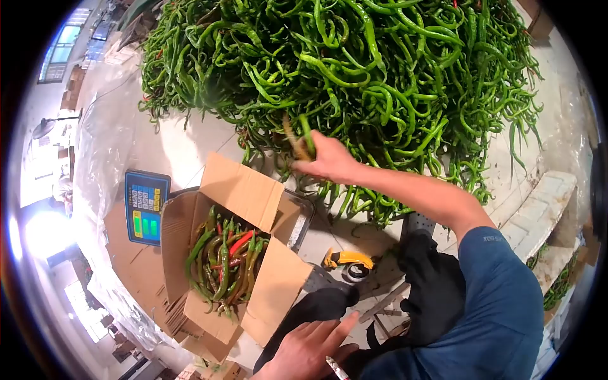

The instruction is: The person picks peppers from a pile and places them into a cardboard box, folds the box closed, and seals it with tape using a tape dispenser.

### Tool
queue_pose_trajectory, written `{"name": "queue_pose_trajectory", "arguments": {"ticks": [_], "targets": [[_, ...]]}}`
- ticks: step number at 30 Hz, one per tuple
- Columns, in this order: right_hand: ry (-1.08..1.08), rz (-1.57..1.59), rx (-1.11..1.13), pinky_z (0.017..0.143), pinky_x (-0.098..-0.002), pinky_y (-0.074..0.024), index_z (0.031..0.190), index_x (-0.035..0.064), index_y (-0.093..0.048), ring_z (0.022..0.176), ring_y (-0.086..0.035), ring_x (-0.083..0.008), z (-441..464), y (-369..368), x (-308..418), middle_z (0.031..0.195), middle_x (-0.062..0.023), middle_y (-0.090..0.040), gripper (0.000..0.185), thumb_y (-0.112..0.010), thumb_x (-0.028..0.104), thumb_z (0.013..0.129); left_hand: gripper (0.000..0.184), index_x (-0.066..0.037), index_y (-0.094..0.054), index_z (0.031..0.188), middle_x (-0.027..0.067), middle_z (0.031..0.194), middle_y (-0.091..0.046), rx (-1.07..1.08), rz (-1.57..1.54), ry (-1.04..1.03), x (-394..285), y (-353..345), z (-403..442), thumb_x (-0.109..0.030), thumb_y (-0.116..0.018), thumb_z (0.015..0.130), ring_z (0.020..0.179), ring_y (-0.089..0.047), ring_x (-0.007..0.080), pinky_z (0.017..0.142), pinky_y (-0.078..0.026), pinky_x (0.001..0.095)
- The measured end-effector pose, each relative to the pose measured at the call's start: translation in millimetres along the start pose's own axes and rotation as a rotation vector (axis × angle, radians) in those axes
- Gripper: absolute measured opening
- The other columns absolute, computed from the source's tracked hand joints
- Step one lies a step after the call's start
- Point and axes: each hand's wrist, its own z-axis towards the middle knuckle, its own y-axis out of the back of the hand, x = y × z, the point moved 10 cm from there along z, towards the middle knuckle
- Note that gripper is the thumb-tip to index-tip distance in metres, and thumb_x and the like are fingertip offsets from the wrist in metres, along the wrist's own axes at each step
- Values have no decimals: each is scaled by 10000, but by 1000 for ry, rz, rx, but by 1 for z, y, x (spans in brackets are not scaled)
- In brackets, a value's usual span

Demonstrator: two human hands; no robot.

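A big heap of long green peppers [380, 82] covers the upper part of the view. At its lower edge, my right hand [326, 158] is closed round a few peppers [306, 136], one green and one brownish. My left hand [310, 348] rests near my thigh, fingers spread, with nothing visible in it. An open cardboard box [247, 190] stands left of my legs. Inside it lie several green, brownish and red peppers [225, 259].
A blue scale display [147, 206] stands left of the box. A yellow-handled tool [348, 258] and a roll of tape [356, 272] lie by my feet. Flattened cardboard [130, 272] and plastic sheeting [104, 139] are at the left.
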Motion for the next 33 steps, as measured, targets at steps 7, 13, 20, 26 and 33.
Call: {"name": "queue_pose_trajectory", "arguments": {"ticks": [7, 13, 20, 26, 33], "targets": [[-159, -139, 4, 796, -375, -501, 1280, -17, -450, 823, -620, -255, -47, 71, -32, 919, -142, -641, 537, -590, 134, 785, 588, -49, -522, 1334, 153, 973, -646, 17, 26, 13, 2, 0, -5, -156, -731, 795, 877, -636, 358, 759, -521, 444], [-66, -638, -95, 879, -517, -485, 1495, -21, -176, 1000, -601, -473, -55, 110, -49, 1282, -328, -519, 872, -615, 89, 750, 567, -45, -543, 1308, 151, 966, -655, 14, -13, 2, -6, 7, -2, -136, -736, 783, 846, -643, 352, 733, -526, 437], [-19, -449, -57, 681, -441, -519, 885, -6, -653, 717, -648, -341, -49, 129, -18, 774, -147, -654, 192, -594, 153, 796, 559, -39, -547, 1305, 147, 982, -665, -30, -45, 0, -5, 12, -2, -139, -741, 790, 831, -655, 343, 716, -534, 422], [-61, -124, 146, 674, -350, -507, 1070, -11, -636, 703, -626, -192, -51, 132, -15, 777, -114, -655, 294, -594, 224, 898, 553, -26, -541, 1310, 151, 992, -662, -28, -53, -20, -13, 19, 1, -158, -725, 806, 824, -653, 339, 722, -534, 417], [-143, -187, 109, 597, -265, -443, 1279, 18, -611, 665, -527, -91, -62, 152, -3, 756, -17, -595, 400, -592, 250, 955, 546, -28, -551, 1300, 137, 980, -659, -44, -32, -36, -15, 15, -7, -171, -722, 802, 821, -644, 318, 709, -528, 420]]}}
